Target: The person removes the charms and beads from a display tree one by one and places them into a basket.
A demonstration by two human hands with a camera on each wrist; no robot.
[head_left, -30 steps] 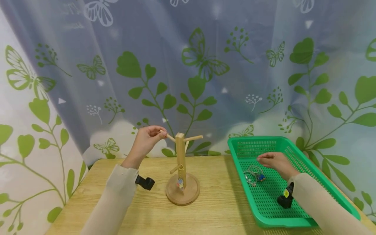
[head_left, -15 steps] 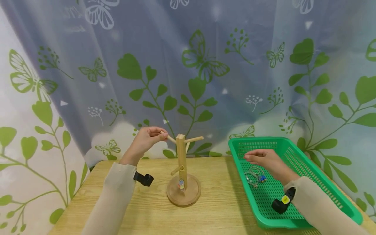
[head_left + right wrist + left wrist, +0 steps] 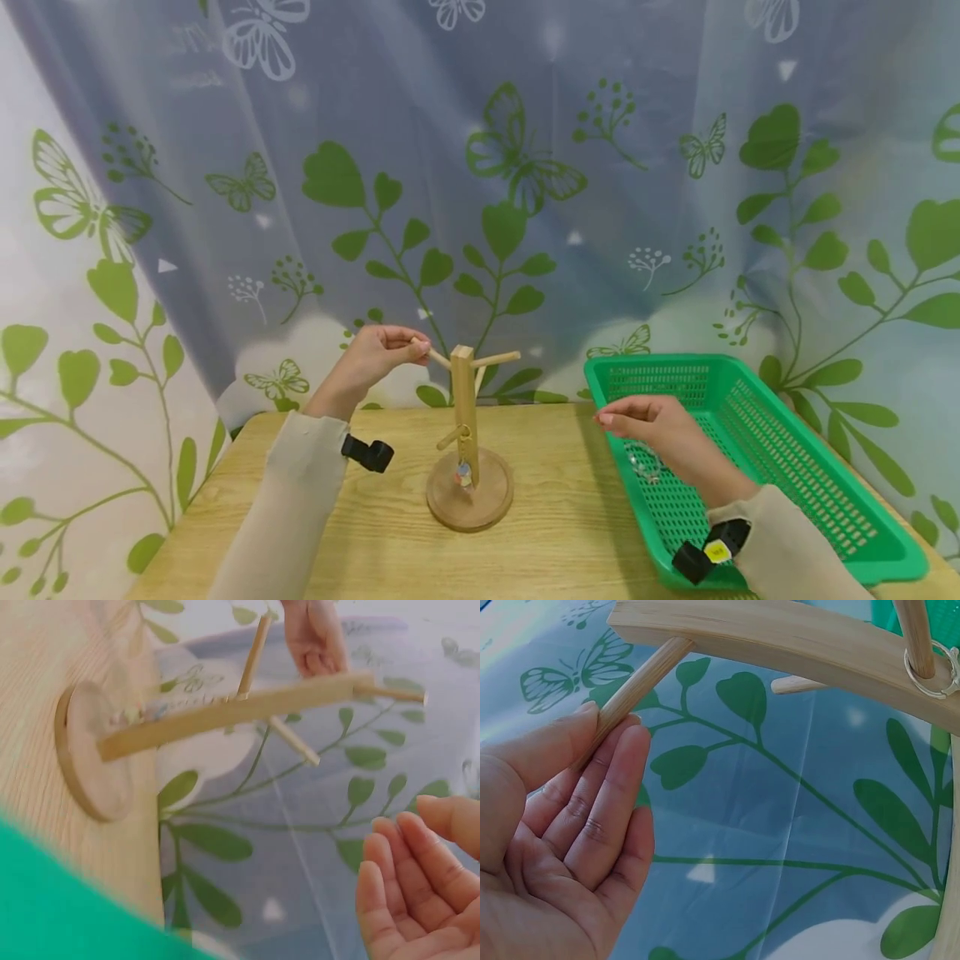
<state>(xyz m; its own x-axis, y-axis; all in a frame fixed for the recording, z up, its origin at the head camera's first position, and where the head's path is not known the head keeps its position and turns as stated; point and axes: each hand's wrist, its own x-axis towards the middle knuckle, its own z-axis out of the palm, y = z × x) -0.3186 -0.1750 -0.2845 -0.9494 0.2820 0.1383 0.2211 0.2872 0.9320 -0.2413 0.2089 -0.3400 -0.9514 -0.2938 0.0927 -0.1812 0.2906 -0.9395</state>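
A wooden stand (image 3: 465, 400) with several pegs rises from a round base (image 3: 442, 504). My left hand (image 3: 382, 354) pinches its upper left peg (image 3: 630, 694) between thumb and fingers, palm turned up in the left wrist view. From the lower peg (image 3: 450, 437) a charm with small coloured pieces (image 3: 464, 475) hangs by a metal ring (image 3: 930, 693). My right hand (image 3: 667, 433) is over the left side of the green basket (image 3: 652, 542), fingers loosely bent. In the right wrist view, nothing shows between its thumb and fingertips. A beaded bracelet (image 3: 641, 461) lies in the basket, partly hidden by that hand.
The stand and the basket share a wood-grain table (image 3: 360, 533). Behind them hangs a curtain (image 3: 420, 108) printed with leaves and butterflies. The basket's raised rim (image 3: 832, 467) lies on the right side of the table.
My right hand has moved left and toward me across the basket, now covering the blue piece seen there earlier. The left hand keeps its grip on the peg.
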